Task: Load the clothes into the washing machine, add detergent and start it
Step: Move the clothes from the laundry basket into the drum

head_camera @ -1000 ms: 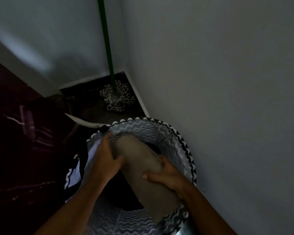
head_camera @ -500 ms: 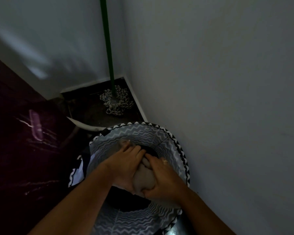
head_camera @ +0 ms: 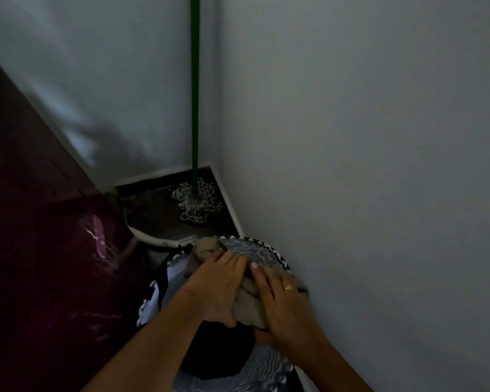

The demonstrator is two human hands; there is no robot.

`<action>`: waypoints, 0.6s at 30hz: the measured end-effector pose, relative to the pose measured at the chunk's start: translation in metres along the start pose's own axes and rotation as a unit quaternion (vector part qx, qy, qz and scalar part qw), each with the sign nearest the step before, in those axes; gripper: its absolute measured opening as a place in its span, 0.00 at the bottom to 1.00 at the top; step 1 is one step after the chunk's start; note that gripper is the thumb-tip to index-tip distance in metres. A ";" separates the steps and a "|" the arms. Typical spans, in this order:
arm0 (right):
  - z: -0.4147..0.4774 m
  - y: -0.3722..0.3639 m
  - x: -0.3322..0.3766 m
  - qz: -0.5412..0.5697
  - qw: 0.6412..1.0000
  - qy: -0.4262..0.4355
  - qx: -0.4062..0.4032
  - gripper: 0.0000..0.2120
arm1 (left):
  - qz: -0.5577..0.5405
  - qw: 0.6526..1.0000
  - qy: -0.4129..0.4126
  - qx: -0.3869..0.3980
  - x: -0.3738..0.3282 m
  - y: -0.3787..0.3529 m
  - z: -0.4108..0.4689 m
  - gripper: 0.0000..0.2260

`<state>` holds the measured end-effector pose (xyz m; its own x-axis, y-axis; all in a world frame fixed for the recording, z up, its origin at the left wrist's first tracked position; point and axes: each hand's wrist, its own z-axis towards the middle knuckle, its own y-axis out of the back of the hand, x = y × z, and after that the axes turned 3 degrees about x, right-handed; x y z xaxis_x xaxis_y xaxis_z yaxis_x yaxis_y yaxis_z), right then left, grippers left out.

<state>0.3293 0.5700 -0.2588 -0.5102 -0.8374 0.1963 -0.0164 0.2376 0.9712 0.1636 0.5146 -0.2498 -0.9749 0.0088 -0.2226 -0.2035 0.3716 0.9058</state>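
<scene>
A round laundry basket (head_camera: 269, 251) with a grey zigzag lining and a black-and-white rim stands on the floor against the right wall. Both hands are over its opening, bunching a beige garment (head_camera: 248, 302). My left hand (head_camera: 218, 287) lies on the garment's left side, and part of the cloth sticks out beyond its fingers. My right hand (head_camera: 283, 301), with a ring on it, presses the garment from the right. Dark clothing (head_camera: 218, 352) lies lower in the basket. No washing machine shows clearly.
A mop (head_camera: 197, 203) with a green handle leans in the corner behind the basket. A white wall (head_camera: 365, 165) runs close along the right. A dark maroon glossy surface (head_camera: 40, 264) fills the left side. The room is dim.
The beige garment was stretched out long a second ago; both hands have gathered it into a bundle and shifted it toward the right wall.
</scene>
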 end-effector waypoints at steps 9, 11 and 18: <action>0.016 0.089 0.017 -0.079 0.991 0.051 -0.096 0.45 | 0.157 0.983 -0.027 -0.094 0.000 0.097 -0.032 0.38; 0.021 0.113 0.022 -0.101 0.980 0.086 -0.151 0.37 | 0.139 0.984 -0.019 -0.108 0.006 0.119 -0.041 0.39; 0.044 0.204 0.042 -0.118 0.962 0.137 -0.203 0.28 | 0.153 0.969 -0.032 -0.192 0.027 0.203 -0.087 0.36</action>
<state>0.2666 0.6044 -0.0584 -0.2866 -0.9561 -0.0615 0.2611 -0.1397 0.9552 0.0882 0.5093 -0.0401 -0.9898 0.1266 0.0658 0.0624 -0.0310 0.9976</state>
